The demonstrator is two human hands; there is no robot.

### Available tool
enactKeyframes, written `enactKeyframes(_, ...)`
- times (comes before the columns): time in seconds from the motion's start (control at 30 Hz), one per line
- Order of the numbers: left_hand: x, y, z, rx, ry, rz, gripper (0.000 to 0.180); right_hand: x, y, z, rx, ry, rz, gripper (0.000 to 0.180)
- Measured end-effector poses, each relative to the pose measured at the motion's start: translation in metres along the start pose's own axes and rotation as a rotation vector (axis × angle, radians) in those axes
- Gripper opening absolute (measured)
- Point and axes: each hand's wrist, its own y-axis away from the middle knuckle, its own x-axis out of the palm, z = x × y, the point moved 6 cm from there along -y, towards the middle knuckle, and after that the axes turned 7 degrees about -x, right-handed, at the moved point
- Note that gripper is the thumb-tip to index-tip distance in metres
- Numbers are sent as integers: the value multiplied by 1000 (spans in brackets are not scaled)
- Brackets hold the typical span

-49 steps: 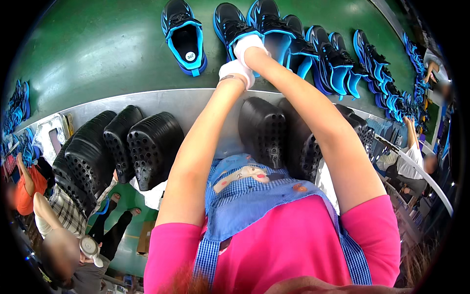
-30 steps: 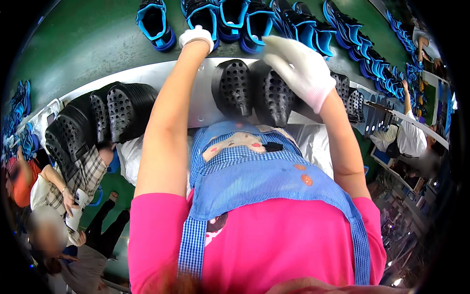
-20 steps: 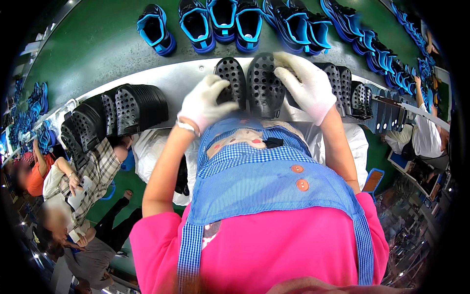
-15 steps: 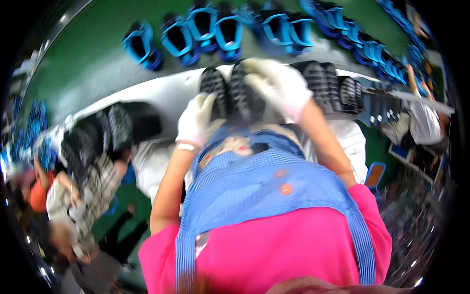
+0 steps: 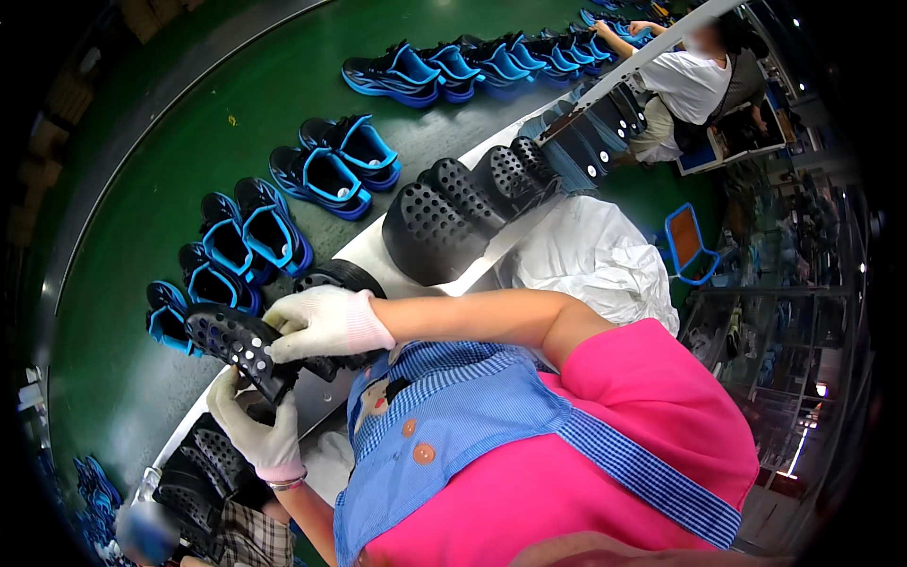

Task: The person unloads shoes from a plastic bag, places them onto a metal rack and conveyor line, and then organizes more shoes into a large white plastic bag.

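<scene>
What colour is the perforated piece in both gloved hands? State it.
Black, dotted with small round holes; the perforated piece shows best in the head view.

Right hand (image 5: 321,324) gloved, fingers curled, forearm crossing the chest; left hand (image 5: 253,425) gloved, gripping from below.

Green belt (image 5: 189,161), curved, filling upper left; grey rim along its near edge. Blue shoes (image 5: 331,170) in pairs on belt, row running toward far end. Black soles (image 5: 472,194) stacked on rim, right of belt. White cloth (image 5: 595,255) just right of rim. Blue chair (image 5: 694,246) beyond cloth. Seated co-worker (image 5: 694,85) at far end. Shelving (image 5: 784,312) far right, dim, small ceiling lights.
</scene>
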Motion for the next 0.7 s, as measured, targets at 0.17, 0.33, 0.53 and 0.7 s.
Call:
enactKeyframes(0.17, 11, -29, 21, -178, 657, -17, 105, 2, -10, 7, 79, -740, -62, 28)
enactKeyframes(0.33, 30, -33, 0, -129, 1435, 380, 84, 31, -24, 5, 231, -1306, 96, 15)
enactKeyframes(0.53, 24, -67, 8, -147, 1712, 387, 75, -12, -54, 32, -210, 255, -149, 32)
enactKeyframes(0.7, 30, -86, 63, -296, 1621, 193, 49, 14, -69, 41, -155, 664, 41, 57)
